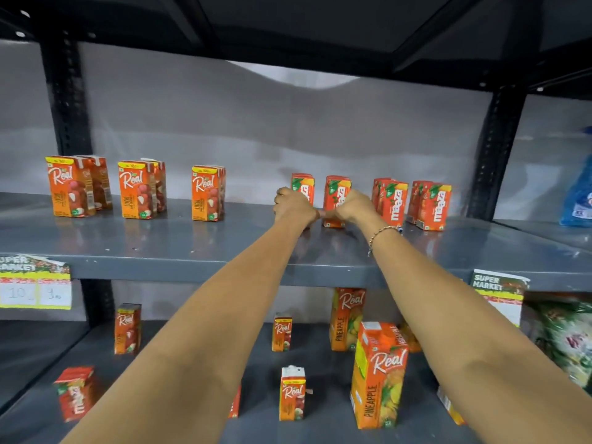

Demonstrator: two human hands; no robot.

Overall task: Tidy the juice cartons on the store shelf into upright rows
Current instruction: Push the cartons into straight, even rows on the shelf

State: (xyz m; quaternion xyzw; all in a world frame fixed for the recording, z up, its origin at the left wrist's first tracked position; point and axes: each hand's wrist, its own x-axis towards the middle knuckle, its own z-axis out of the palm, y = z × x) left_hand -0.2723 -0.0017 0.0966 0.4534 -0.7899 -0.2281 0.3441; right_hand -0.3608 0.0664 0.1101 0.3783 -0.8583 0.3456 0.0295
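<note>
On the grey upper shelf [192,251] stand small orange Real cartons [69,187] in three short rows at the left and red Maaza cartons [432,206] in rows at the right. My left hand [293,208] is closed around one upright Maaza carton [304,185]. My right hand [355,206] grips the neighbouring upright Maaza carton [336,190]. Both hands hide the lower parts of their cartons. More Maaza cartons [392,203] stand just right of my right hand.
The lower shelf [323,427] holds scattered upright cartons: small Real ones [293,394], a Maaza [75,394] and tall Real pineapple cartons [378,376]. Price tags [35,280] hang on the shelf edge. A blue bag [578,200] lies far right, a green packet [560,334] below it. Black uprights [69,97] frame the bay.
</note>
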